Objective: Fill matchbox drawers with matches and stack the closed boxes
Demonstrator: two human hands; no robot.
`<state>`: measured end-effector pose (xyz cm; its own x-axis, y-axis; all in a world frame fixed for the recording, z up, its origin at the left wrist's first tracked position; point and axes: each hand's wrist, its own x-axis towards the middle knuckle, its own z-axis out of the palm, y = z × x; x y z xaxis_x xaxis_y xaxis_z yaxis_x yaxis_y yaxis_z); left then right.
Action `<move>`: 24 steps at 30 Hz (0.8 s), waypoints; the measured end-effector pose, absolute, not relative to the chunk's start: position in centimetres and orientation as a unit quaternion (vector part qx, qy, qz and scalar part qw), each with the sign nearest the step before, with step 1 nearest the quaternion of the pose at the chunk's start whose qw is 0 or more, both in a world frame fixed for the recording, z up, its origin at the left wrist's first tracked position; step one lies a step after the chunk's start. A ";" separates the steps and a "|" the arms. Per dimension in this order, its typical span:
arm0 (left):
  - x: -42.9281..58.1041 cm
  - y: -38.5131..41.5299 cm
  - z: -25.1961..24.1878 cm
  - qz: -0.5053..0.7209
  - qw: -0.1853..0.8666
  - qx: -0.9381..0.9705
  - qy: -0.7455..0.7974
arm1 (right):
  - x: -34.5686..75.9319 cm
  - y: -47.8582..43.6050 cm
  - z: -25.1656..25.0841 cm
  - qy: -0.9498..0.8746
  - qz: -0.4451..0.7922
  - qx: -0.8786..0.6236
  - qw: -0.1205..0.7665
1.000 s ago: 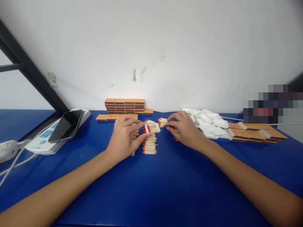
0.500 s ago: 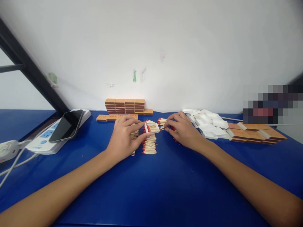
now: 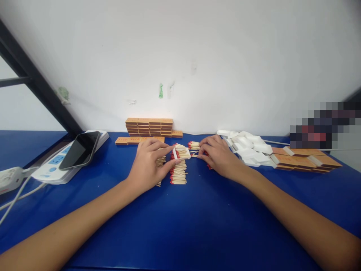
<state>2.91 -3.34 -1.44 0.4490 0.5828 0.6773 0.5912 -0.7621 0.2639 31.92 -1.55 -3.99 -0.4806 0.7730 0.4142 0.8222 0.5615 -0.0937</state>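
Observation:
My left hand (image 3: 150, 160) pinches a small white matchbox tray (image 3: 175, 153) between thumb and fingers. Red-tipped matches (image 3: 183, 152) lie inside that tray. Just to its right, my right hand (image 3: 216, 152) has its fingertips closed on a few loose matches (image 3: 194, 153), whose other ends reach the tray's right end. A neat row of matches (image 3: 178, 176) lies on the table in front of the tray. More matches (image 3: 193, 145) show behind, and others are partly covered by each hand.
Stacked orange matchboxes (image 3: 149, 127) stand against the wall. White empty trays (image 3: 251, 146) are heaped at right, beside more orange boxes (image 3: 307, 160). On the left a phone (image 3: 80, 150) rests on a power strip (image 3: 50, 171) with cables. The table (image 3: 180, 233) is blue.
My right fingertips have shifted slightly with the matches, which now sit a little lower and spread apart more. My left hand keeps the tray in the same place.

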 end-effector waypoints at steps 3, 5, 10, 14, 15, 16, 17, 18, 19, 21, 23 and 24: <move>2.9 -3.3 -1.5 -0.395 0.008 -0.852 -0.344 | 32.0 -1.7 -3.7 -0.857 -0.044 -0.466 0.216; 2.9 -3.3 -1.6 -0.398 0.011 -0.851 -0.343 | 31.9 -1.7 -3.5 -0.856 -0.035 -0.468 0.217; 2.8 -3.3 -1.7 -0.398 0.020 -0.852 -0.339 | 31.9 -1.9 -3.4 -0.857 -0.017 -0.470 0.208; 2.8 -3.3 -1.7 -0.399 0.019 -0.852 -0.338 | 32.0 -1.9 -3.4 -0.859 -0.008 -0.469 0.205; 2.8 -3.3 -1.7 -0.399 0.019 -0.852 -0.339 | 32.0 -1.9 -3.4 -0.859 -0.005 -0.470 0.204; 2.8 -3.3 -1.7 -0.399 0.018 -0.852 -0.340 | 32.0 -1.9 -3.4 -0.860 -0.001 -0.469 0.201; 2.8 -3.3 -1.7 -0.399 0.017 -0.851 -0.340 | 32.0 -2.0 -3.3 -0.861 0.003 -0.468 0.199; 2.8 -3.3 -1.7 -0.398 0.016 -0.852 -0.340 | 32.0 -2.0 -3.3 -0.862 0.006 -0.466 0.197; 2.8 -3.3 -1.7 -0.398 0.016 -0.852 -0.340 | 32.0 -2.0 -3.2 -0.864 0.009 -0.465 0.195; 2.8 -3.3 -1.7 -0.397 0.015 -0.852 -0.341 | 31.9 -2.1 -3.1 -0.865 0.009 -0.463 0.192; 2.8 -3.3 -1.7 -0.397 0.014 -0.851 -0.343 | 31.9 -2.2 -3.1 -0.866 0.007 -0.461 0.191; 2.8 -3.3 -1.7 -0.397 0.014 -0.851 -0.343 | 31.9 -2.2 -3.1 -0.867 0.007 -0.460 0.190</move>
